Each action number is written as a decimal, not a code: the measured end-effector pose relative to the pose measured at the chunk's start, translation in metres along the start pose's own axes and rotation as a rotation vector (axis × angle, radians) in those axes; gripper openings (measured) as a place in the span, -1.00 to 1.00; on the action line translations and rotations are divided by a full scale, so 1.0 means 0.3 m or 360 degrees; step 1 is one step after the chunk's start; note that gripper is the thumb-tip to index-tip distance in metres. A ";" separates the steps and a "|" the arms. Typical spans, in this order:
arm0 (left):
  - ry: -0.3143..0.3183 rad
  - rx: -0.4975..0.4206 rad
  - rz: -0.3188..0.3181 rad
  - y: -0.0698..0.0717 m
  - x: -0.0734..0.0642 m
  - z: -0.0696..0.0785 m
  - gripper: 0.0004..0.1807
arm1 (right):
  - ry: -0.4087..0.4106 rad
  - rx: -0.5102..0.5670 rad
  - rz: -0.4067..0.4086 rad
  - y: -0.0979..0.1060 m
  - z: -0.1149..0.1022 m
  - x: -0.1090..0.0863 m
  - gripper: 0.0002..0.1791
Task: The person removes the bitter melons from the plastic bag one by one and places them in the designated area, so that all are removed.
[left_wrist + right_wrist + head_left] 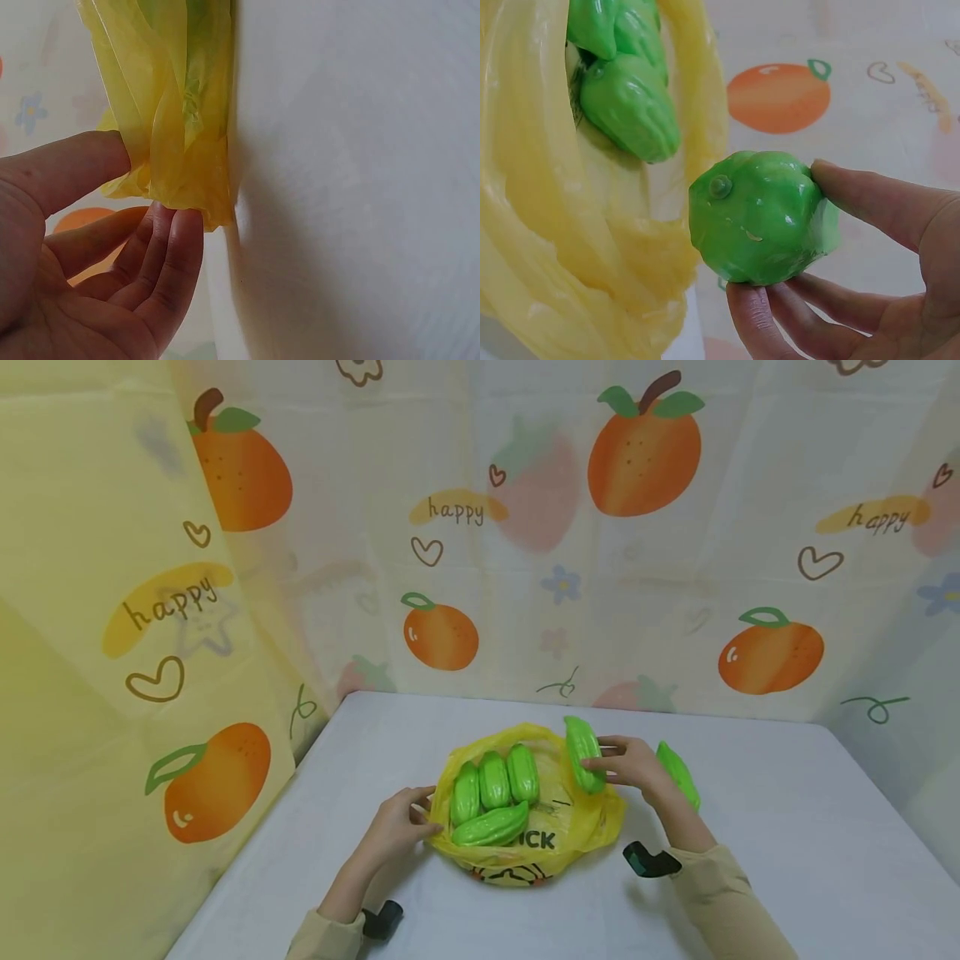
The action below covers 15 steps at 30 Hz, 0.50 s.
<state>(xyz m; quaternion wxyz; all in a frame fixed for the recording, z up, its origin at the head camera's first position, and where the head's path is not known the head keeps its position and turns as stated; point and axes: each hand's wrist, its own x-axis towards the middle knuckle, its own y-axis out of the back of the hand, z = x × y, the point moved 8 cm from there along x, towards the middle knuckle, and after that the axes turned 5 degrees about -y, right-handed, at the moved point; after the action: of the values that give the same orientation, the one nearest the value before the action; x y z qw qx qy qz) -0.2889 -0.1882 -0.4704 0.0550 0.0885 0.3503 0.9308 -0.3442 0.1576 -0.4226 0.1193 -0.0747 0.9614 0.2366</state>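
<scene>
The left sleeve, at seven o'clock in the head view, and the creased right sleeve, between four and five, are beige — a small, black, angular wrist device sits by each.

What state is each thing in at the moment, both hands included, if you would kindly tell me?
Yellow bag: open, crumpled, its mouth facing up.
Four green vegetables: inside the bag, three side by side, one across in front.
Fifth green vegetable: held, off the table.
Sixth green vegetable: on the table, partly hidden.
Left hand: holding the bag's edge.
Right hand: gripping the fifth vegetable.
</scene>
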 end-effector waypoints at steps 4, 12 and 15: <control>0.0009 -0.0011 0.0010 -0.002 0.002 0.000 -0.35 | -0.0018 0.0011 0.0003 0.018 0.003 -0.009 -0.19; 0.0032 -0.0006 0.0011 -0.003 0.002 -0.002 -0.37 | -0.0093 0.0013 0.0022 0.064 0.022 -0.015 -0.12; 0.0031 0.0002 0.0010 -0.004 0.003 0.000 -0.37 | -0.0111 0.0005 0.0033 0.082 0.027 -0.019 -0.11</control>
<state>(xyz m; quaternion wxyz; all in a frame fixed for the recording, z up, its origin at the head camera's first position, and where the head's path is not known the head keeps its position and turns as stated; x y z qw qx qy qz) -0.2896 -0.1871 -0.4709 0.0484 0.0806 0.3510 0.9316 -0.3422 0.1834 -0.4173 0.1504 -0.0563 0.9577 0.2389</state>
